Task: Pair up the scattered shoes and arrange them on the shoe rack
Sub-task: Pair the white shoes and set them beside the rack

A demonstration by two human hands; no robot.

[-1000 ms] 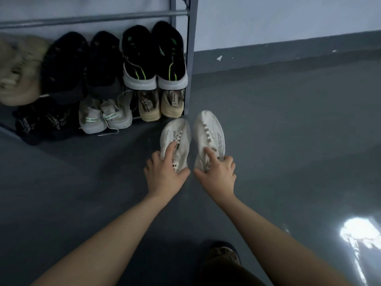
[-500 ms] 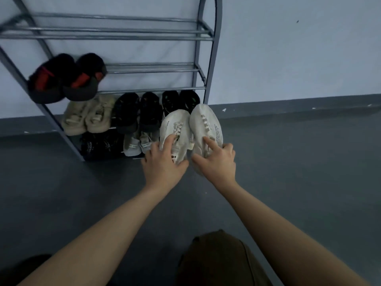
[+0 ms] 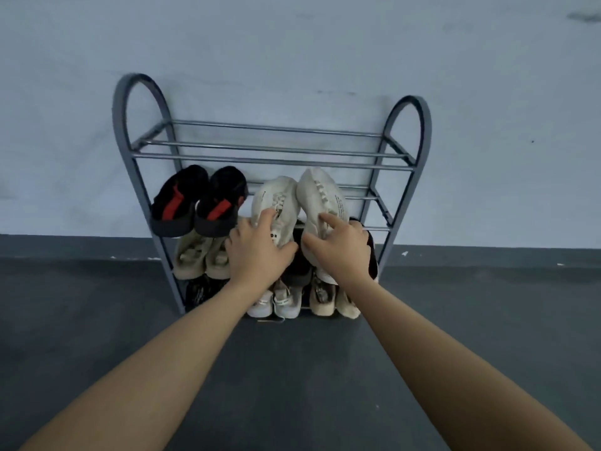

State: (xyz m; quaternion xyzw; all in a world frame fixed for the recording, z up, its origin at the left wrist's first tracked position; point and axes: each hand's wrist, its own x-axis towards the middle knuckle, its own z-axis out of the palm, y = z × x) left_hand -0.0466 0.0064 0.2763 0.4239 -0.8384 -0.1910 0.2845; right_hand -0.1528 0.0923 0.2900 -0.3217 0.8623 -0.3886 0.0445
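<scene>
I hold a pair of off-white sneakers up in front of the grey metal shoe rack [image 3: 406, 157]. My left hand [image 3: 257, 252] grips the heel end of the left white sneaker [image 3: 273, 198]. My right hand [image 3: 338, 252] grips the right white sneaker [image 3: 320, 193]. Both shoes point toes-up toward the wall, level with the rack's second shelf, right of a black-and-red pair [image 3: 198, 203]. Whether their soles rest on the shelf bars I cannot tell.
The rack's top shelf [image 3: 270, 144] holds nothing. Lower shelves carry a beige pair [image 3: 201, 257], dark shoes, a white pair [image 3: 276, 301] and a tan pair [image 3: 328, 297]. The rack stands against a pale wall on a dark grey floor [image 3: 292, 385].
Both hands lifted the white sneakers off the floor and carried them up to the second shelf. The view rose, so the whole rack now shows.
</scene>
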